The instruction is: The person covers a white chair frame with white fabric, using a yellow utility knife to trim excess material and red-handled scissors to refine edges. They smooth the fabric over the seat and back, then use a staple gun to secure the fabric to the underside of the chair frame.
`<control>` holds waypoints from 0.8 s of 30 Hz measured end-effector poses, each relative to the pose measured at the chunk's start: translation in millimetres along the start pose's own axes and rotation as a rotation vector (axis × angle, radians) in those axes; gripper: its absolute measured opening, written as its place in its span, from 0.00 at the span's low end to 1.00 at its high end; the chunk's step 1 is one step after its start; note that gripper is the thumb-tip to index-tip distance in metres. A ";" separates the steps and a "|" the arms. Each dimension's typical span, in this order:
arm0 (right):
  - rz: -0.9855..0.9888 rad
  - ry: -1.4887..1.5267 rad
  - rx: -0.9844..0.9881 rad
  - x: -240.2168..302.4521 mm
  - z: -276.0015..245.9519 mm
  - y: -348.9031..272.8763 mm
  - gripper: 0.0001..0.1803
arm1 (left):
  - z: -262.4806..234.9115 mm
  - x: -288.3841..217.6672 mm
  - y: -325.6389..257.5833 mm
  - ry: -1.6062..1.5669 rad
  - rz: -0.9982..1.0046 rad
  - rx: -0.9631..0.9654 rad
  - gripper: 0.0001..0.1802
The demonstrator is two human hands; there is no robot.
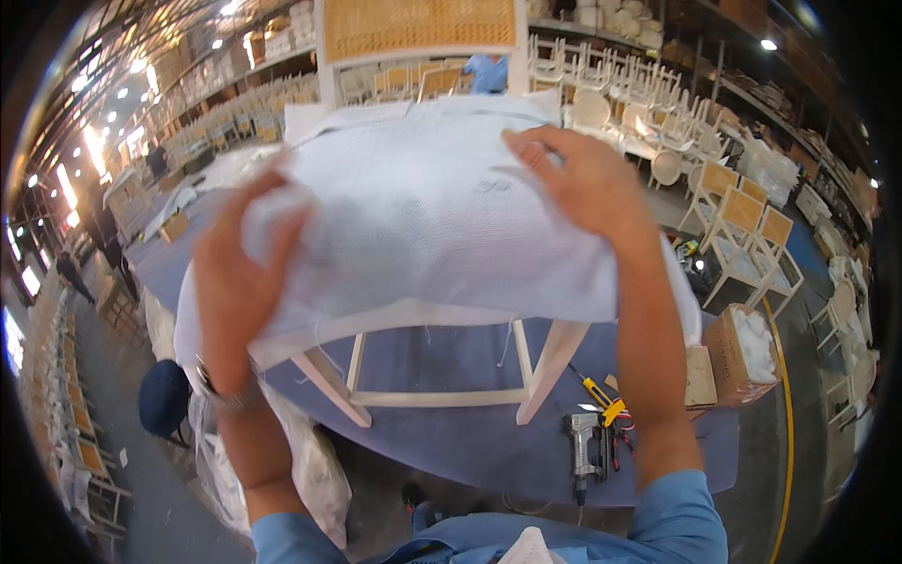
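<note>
White woven fabric (413,216) lies loosely over the seat of a chair, its frayed front edge hanging down. The pale chair frame (442,399) stands on a covered table, with a woven cane back (423,30) at the far side. At the fabric's left edge is my left hand (235,273), blurred, its thumb and fingers curved and apart. My right hand (587,183) is over the far right part of the cloth, fingers bent and closed on it near the back. The seat under the cloth is hidden.
On the grey-blue tabletop (442,442) lie a nail gun (584,446) and a yellow-handled cutter (597,393). An open cardboard box (738,352) with white stuffing stands right. Plastic wrapping (319,479) hangs at the near left, beside a dark round stool (163,397). Several chairs fill the surroundings.
</note>
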State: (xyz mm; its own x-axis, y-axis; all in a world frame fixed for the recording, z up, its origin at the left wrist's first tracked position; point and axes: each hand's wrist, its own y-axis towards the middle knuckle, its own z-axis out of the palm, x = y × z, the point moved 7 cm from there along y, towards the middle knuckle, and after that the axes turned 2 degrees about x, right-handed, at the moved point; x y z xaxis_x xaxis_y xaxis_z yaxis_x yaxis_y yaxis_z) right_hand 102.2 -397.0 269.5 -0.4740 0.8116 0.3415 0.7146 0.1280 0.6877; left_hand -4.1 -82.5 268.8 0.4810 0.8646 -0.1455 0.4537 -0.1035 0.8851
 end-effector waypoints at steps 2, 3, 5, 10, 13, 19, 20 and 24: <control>0.026 0.011 0.040 -6.6 13.0 13.7 0.40 | 5.8 60.2 14.0 0.254 -0.165 -0.020 0.27; -0.008 -0.015 0.071 -20.0 18.3 23.4 0.39 | 25.4 82.7 13.7 0.241 -0.209 0.025 0.29; -0.043 -0.013 0.116 -48.1 31.0 43.9 0.39 | 47.4 99.9 15.4 0.238 -0.253 0.062 0.34; -0.068 -0.035 0.176 -114.5 60.5 81.5 0.38 | 103.7 110.9 40.8 0.284 -0.300 0.240 0.41; -0.112 0.021 0.136 -113.9 66.5 78.0 0.38 | 117.2 109.4 48.3 0.279 -0.279 0.256 0.41; -0.101 -0.115 0.268 -99.5 73.4 59.4 0.33 | 113.2 117.6 29.2 0.318 -0.260 0.215 0.37; -0.081 -0.120 0.287 -96.9 74.8 61.3 0.33 | 109.4 119.8 27.3 0.320 -0.235 0.223 0.36; -0.015 -0.100 0.346 -107.0 54.6 56.7 0.38 | 125.4 135.2 36.5 0.339 -0.015 0.304 0.29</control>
State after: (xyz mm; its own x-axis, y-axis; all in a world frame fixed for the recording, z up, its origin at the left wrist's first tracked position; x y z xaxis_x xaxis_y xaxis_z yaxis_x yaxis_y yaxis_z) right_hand 221.5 -445.4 237.0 -0.4455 0.8576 0.2569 0.8479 0.3120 0.4287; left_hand 171.6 -31.1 226.0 0.2229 0.9740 0.0407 0.6828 -0.1858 0.7065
